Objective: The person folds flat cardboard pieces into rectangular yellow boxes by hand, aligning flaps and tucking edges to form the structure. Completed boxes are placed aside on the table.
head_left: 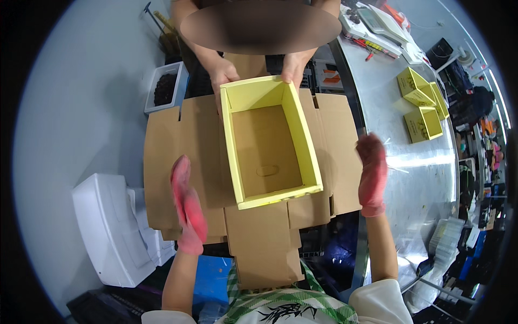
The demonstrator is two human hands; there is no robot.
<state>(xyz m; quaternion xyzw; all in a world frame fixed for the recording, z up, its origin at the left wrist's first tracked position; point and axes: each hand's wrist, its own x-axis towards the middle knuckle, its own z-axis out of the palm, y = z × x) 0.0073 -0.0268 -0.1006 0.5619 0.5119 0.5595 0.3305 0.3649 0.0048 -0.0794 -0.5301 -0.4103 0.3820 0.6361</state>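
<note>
An open yellow cardboard box (311, 156) with a brown bottom is tilted above a flattened brown carton (199, 146). Across from me a co-worker grips its far end with both hands, one hand (222, 73) at the far left corner, the other hand (294, 67) on the far rim. My left hand (189, 208), in a pink glove, is held out over the carton's left part, open and apart from the box. My right hand (372, 175), gloved alike and slightly blurred, hovers by the carton's right edge near the metal table, open with nothing in it.
Small yellow boxes (423, 124) stand on the metal table (399, 178) at the right, with a scale (377, 24) farther back. To the left are a white plastic container (110, 229) and a white bin (178, 81) with dark contents. Clear plastic containers (447, 237) sit at the lower right.
</note>
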